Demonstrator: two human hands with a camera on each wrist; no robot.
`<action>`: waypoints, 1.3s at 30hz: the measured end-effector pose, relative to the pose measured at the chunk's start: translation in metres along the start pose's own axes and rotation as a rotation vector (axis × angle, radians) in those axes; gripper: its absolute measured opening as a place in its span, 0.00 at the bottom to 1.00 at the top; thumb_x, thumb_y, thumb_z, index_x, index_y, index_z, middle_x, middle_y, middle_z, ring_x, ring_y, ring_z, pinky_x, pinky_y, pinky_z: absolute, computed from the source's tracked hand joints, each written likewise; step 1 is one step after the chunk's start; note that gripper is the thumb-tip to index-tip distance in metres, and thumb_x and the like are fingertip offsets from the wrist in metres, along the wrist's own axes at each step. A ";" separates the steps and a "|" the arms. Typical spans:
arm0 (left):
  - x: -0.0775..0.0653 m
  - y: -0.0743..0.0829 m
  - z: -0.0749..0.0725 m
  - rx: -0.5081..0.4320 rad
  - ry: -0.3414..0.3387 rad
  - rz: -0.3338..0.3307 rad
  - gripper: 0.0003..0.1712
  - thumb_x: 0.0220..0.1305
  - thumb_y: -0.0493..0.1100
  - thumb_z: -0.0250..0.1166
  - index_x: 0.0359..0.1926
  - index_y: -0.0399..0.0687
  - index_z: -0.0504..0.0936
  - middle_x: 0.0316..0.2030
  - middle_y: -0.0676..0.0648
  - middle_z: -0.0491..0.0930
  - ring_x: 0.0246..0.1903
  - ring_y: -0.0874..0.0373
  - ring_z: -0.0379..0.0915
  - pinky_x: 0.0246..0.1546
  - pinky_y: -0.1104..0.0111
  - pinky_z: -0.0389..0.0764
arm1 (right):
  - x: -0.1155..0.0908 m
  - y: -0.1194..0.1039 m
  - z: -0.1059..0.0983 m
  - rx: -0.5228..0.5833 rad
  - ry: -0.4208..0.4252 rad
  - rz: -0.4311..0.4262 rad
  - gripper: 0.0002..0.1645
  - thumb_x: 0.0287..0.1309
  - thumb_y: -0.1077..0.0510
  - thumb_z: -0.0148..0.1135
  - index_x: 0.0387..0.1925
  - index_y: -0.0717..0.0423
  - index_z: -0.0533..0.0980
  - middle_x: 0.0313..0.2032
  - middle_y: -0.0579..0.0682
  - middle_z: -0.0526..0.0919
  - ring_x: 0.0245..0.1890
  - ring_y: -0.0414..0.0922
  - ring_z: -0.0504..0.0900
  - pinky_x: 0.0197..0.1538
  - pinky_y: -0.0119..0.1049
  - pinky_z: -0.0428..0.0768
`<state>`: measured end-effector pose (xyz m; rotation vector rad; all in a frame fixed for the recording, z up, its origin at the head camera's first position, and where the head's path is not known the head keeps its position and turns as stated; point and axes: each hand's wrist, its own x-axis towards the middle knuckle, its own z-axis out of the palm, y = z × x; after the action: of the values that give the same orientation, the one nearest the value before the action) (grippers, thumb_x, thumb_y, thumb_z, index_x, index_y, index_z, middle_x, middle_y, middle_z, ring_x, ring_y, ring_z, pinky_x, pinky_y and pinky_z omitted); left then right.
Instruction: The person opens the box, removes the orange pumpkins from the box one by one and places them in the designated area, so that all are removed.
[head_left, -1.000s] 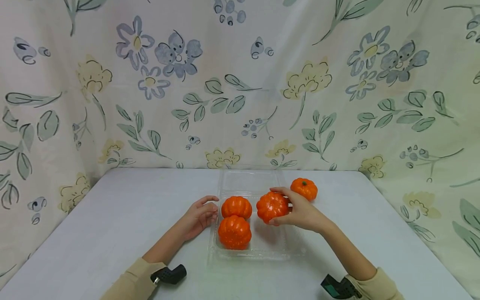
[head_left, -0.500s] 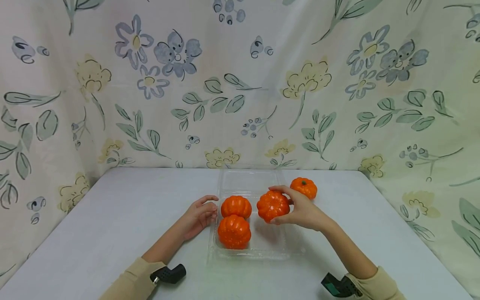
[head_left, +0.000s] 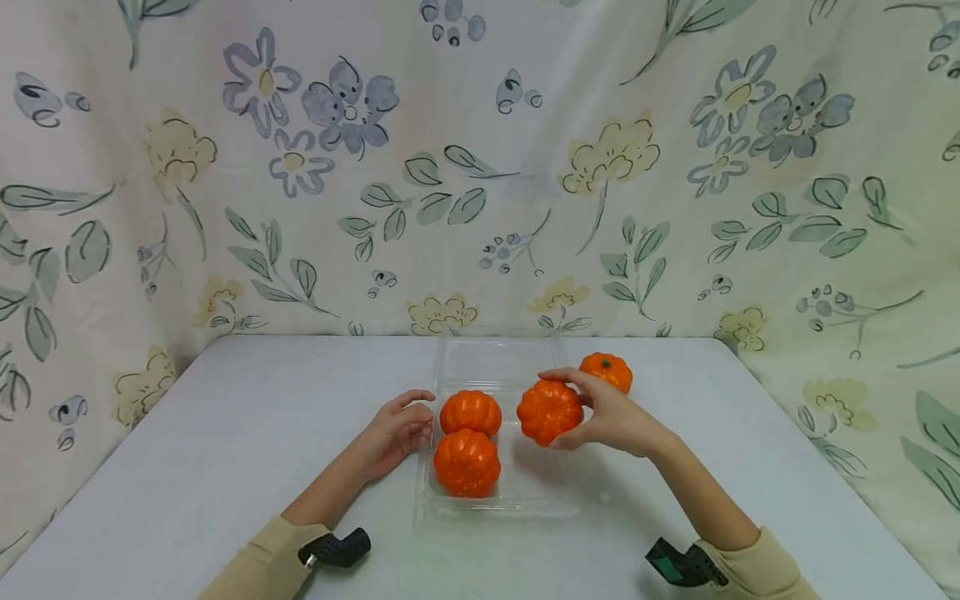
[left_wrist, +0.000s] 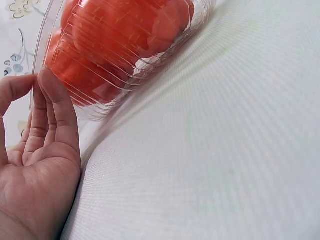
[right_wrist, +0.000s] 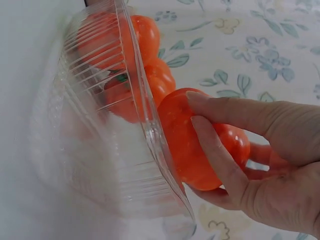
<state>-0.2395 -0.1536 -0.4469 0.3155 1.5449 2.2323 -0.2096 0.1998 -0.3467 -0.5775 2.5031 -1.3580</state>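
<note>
My right hand [head_left: 617,419] grips a small orange pumpkin [head_left: 549,412] between thumb and fingers, over the right half of a clear plastic container [head_left: 525,505]. In the right wrist view the held pumpkin [right_wrist: 192,145] is beside the container's rim [right_wrist: 155,135]. Two more orange pumpkins, a rear one [head_left: 471,413] and a front one [head_left: 467,463], sit in the container's left half. At the container's left side, my left hand [head_left: 396,433] pinches its rim with thumb and fingertips; the left wrist view shows this hand [left_wrist: 45,145] against the ribbed wall.
Behind my right hand, another orange pumpkin [head_left: 609,371] with a green stem lies on the white table [head_left: 262,433]. The container's clear lid [head_left: 498,360] lies folded back toward the floral curtain [head_left: 480,167].
The right hand has shifted slightly right with the pumpkin, which has turned a little in its grip. The left hand stays at the container's rim.
</note>
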 end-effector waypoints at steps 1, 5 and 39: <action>0.000 0.000 0.000 0.002 -0.004 0.003 0.11 0.79 0.35 0.50 0.57 0.49 0.68 0.32 0.55 0.81 0.31 0.64 0.76 0.39 0.78 0.82 | 0.000 0.000 -0.001 0.001 -0.001 -0.004 0.49 0.49 0.63 0.80 0.73 0.52 0.70 0.69 0.60 0.73 0.67 0.68 0.70 0.57 0.55 0.85; -0.001 -0.001 -0.002 0.012 -0.020 0.019 0.11 0.80 0.35 0.50 0.57 0.49 0.69 0.33 0.56 0.81 0.32 0.65 0.76 0.40 0.78 0.82 | 0.000 0.002 -0.004 0.004 -0.013 -0.025 0.49 0.51 0.63 0.80 0.74 0.54 0.69 0.69 0.60 0.73 0.68 0.67 0.70 0.61 0.57 0.83; 0.001 -0.002 -0.004 0.027 -0.009 0.017 0.11 0.80 0.36 0.50 0.58 0.47 0.68 0.33 0.55 0.81 0.32 0.65 0.76 0.40 0.79 0.82 | -0.002 0.013 -0.027 0.052 -0.128 -0.016 0.28 0.70 0.54 0.68 0.67 0.52 0.73 0.62 0.61 0.74 0.54 0.56 0.77 0.35 0.46 0.88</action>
<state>-0.2417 -0.1557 -0.4503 0.3475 1.5748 2.2212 -0.2212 0.2272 -0.3430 -0.6534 2.3598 -1.3427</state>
